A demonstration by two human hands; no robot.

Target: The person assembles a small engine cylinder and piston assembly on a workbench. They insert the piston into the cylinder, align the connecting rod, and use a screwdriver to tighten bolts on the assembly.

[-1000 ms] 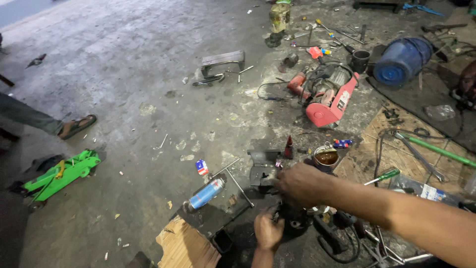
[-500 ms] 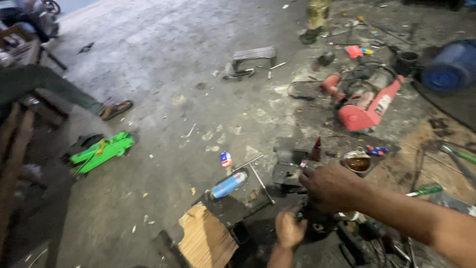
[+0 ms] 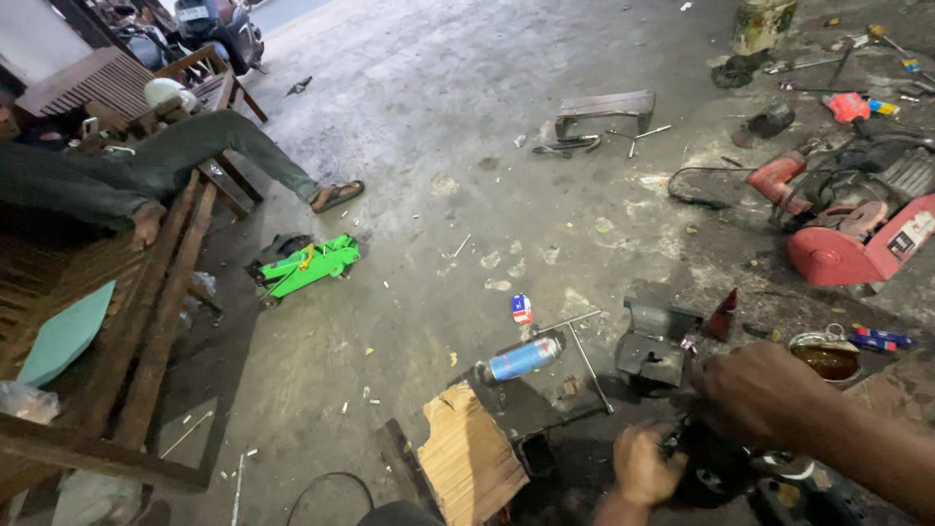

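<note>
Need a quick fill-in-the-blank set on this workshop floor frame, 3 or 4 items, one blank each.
1. The floor jack lying near the wooden bench is bright ____.
2. The spray can lies on its ____ on the floor.
3. Both the left hand and the right hand rest on a dark ____ part.
4. The red machine sits at the ____ edge of the view.

Missing words: green; side; metal; right

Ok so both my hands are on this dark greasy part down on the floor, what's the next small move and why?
Probably steady the dark part with the left hand before the right hand works it further. Both hands cover it and it sits low among clutter, next to the open tin of brown liquid, so a slip could knock that over.
</note>
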